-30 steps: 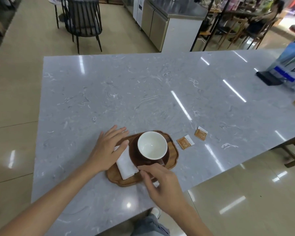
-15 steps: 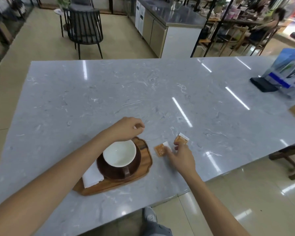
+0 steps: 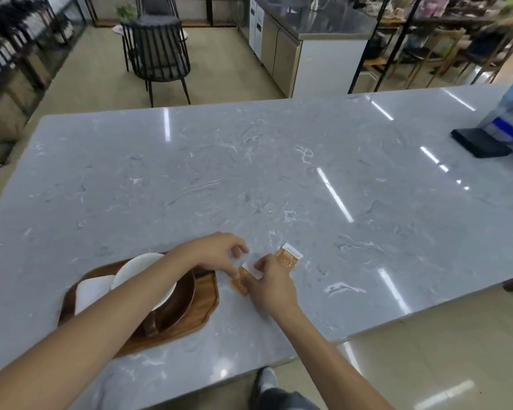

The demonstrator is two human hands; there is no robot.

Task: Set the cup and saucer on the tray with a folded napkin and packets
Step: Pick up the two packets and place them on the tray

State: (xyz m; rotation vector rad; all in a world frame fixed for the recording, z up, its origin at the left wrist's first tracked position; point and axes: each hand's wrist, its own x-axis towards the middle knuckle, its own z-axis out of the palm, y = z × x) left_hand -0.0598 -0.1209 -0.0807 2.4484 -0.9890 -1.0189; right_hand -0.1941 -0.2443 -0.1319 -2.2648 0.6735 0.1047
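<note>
A small orange paper packet [image 3: 243, 276] is pinched between the fingertips of the left hand [image 3: 219, 255] and the right hand [image 3: 274, 284], probably for lifting. A second orange packet [image 3: 289, 257] lies just beyond the right hand. Beneath the left forearm, the oval wooden tray [image 3: 203, 303] already carries the white cup [image 3: 137, 269], brown saucer [image 3: 181, 300] and folded white napkin [image 3: 91, 292].

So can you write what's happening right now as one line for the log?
step: gathering packets | left hand: on near packet | right hand: on far packet | packets: on table, beside tray | cup, napkin: on tray
</note>
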